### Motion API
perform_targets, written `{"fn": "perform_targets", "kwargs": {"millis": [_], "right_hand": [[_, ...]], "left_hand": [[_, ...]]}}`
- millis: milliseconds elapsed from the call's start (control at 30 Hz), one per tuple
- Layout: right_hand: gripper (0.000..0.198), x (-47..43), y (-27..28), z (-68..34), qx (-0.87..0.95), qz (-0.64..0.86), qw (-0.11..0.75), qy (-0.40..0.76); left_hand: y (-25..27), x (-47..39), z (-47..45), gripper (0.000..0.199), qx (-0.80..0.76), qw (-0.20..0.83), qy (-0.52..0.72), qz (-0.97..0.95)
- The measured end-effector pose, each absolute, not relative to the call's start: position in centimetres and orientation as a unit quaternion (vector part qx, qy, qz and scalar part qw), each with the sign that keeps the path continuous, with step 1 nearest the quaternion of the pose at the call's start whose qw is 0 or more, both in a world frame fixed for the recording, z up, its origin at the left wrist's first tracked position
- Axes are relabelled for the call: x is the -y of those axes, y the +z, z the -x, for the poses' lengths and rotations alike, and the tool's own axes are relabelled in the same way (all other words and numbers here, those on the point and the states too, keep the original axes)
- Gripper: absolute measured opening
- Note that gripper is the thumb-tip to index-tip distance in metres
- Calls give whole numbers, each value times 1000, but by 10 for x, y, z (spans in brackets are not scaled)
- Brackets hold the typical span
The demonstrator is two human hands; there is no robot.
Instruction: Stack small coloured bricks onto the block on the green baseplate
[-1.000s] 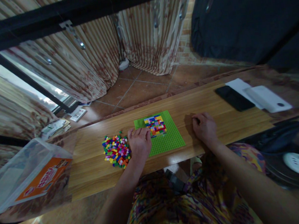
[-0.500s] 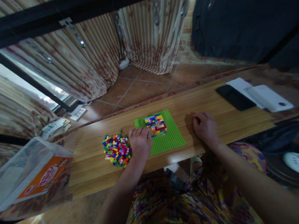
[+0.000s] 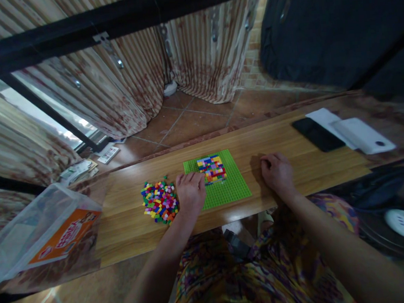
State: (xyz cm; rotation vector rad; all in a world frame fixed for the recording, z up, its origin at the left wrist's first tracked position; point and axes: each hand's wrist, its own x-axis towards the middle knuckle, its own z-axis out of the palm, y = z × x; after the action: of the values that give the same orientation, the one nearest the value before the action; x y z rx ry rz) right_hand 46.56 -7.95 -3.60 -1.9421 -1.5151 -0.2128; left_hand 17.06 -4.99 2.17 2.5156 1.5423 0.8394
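Note:
A green studded baseplate point(image 3: 225, 193) lies on the wooden table, with a block of multicoloured toy bricks point(image 3: 213, 169) built up on its far part. My left hand point(image 3: 191, 191) is over the baseplate's left edge, beside the built bricks. Its fingers are bent and pressed together, and whatever is between the fingertips is hidden. Just left of it lies a heap of small loose bricks point(image 3: 160, 203) in many colours. My right hand point(image 3: 277, 171) rests on the tabletop to the right of the baseplate, curled into a loose fist with nothing showing in it.
The long wooden table point(image 3: 125, 240) reaches across the view. At its right end lie a black phone point(image 3: 317, 134) and a white box point(image 3: 363, 135). A clear plastic tub point(image 3: 44, 227) with an orange label stands at the left. Curtains point(image 3: 202, 59) hang behind.
The camera view has shifted slightly. Both hands keep nearly the same places, the left at the baseplate's edge and the right on the table.

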Motion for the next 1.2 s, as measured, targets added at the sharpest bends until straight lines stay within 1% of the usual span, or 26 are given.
{"fn": "perform_targets", "kwargs": {"millis": [200, 433, 600, 733, 1200], "right_hand": [[25, 79, -36, -465, 577, 748, 320, -77], [23, 79, -36, -465, 573, 746, 330, -79], [24, 80, -36, -465, 576, 745, 326, -78], [24, 80, -36, -465, 575, 748, 322, -82], [24, 80, -35, -465, 574, 749, 323, -75]], "left_hand": [[22, 57, -150, 20, -527, 59, 284, -799], [30, 63, -100, 18, -564, 20, 247, -788], [29, 70, -78, 18, -576, 19, 196, -794], [28, 74, -75, 17, -584, 6, 163, -795], [33, 66, -86, 20, -609, -31, 103, -786]]}}
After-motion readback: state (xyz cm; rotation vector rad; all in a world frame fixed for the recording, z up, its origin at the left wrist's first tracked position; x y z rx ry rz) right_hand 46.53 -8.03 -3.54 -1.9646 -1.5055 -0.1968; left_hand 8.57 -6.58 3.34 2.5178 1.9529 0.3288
